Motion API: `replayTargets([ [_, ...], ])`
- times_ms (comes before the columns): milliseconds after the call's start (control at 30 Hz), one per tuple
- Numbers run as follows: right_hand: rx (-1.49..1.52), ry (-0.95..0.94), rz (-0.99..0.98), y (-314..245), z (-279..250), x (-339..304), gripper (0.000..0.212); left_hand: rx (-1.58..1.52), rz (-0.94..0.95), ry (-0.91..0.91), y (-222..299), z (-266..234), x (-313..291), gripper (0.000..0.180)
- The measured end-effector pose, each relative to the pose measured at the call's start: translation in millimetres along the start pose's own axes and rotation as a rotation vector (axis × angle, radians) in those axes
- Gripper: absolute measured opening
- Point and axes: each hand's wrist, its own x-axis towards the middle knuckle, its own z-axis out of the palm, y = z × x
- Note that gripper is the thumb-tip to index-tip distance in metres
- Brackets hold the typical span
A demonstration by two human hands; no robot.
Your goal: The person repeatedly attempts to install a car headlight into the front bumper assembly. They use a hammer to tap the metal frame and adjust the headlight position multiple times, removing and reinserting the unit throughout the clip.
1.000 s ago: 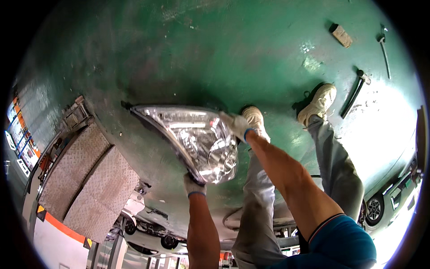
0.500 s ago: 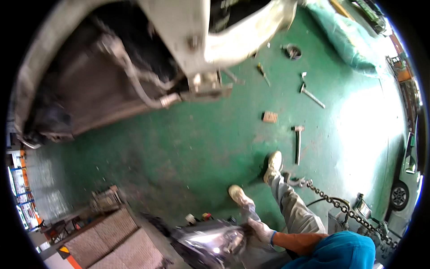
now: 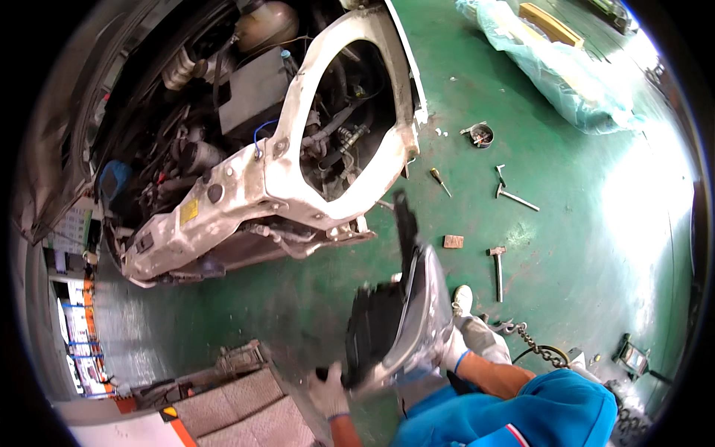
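the opened car front (image 3: 227, 186) is the biggest thing here, its pale metal frame ringing a large oval opening. past it, on the green floor, lies a long part in bluish plastic wrap (image 3: 562, 78). next in size is the headlamp (image 3: 402, 324), held up close to the person, below that opening in the view and apart from it, its black back turned left, its clear lens right and a long dark tab pointing up. the step in hand looks like turning and carrying the lamp; the next move seems to call for a firm hold from both sides, with the tab kept clear of the metal. the right hand (image 3: 453, 350), gloved, seems clamped on the lens-side edge, fingertips hidden. the left hand (image 3: 328, 391), also gloved, is at the housing's lower corner, fingers bent and slightly apart; blur means i can't tell whether they grip it or just sit beside it. smaller still are a hammer (image 3: 500, 279), a screwdriver (image 3: 441, 181) and a wooden block (image 3: 453, 241).
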Motion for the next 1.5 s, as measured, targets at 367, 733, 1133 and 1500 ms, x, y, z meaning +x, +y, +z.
replayTargets([
  [367, -0.138, 0.108, -0.317, -143, 100, 8, 0.040, -0.266, 0.220, 0.013, 169, 13, -8, 0.048],
  [733, -0.133, 0.158, -0.454, -201, 227, 71, 0.033, -0.380, 0.508, 0.082, 248, 26, 96, 0.050],
  [1133, -0.286, 0.049, -0.341, -249, 296, 106, 0.056, -0.389, 0.614, 0.102, 304, 20, 120, 0.062],
  [1500, -0.150, -0.070, -0.160, -264, 309, 119, 0.048, -0.359, 0.519, 0.196, 346, 15, 115, 0.047],
])
